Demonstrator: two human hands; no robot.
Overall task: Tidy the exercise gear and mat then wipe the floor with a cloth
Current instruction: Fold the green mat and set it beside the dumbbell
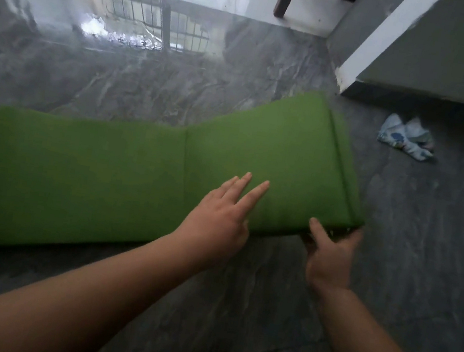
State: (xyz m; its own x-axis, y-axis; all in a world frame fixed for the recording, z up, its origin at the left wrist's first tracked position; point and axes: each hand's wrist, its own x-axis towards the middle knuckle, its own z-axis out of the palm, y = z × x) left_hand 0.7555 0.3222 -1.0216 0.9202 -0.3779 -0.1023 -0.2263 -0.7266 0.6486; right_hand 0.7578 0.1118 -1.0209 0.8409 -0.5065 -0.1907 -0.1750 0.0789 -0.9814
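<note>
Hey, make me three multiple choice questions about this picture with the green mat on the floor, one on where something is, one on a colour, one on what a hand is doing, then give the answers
1. Where does the crumpled cloth lie?
A. on the mat
B. on the floor beyond the mat's right end
C. under the wooden chair

2. What colour is the mat?
A. blue
B. red
C. green

3. What is the left hand doing?
A. lying flat on the mat with straight fingers
B. gripping the cloth
C. holding the chair leg

Answers:
1 B: the cloth sits on the grey floor, apart from the mat, near the grey and white wall base.
2 C: its whole top surface is green.
3 A: the left hand rests open on top of the mat, while the right hand curls at the mat's near right corner.
</note>
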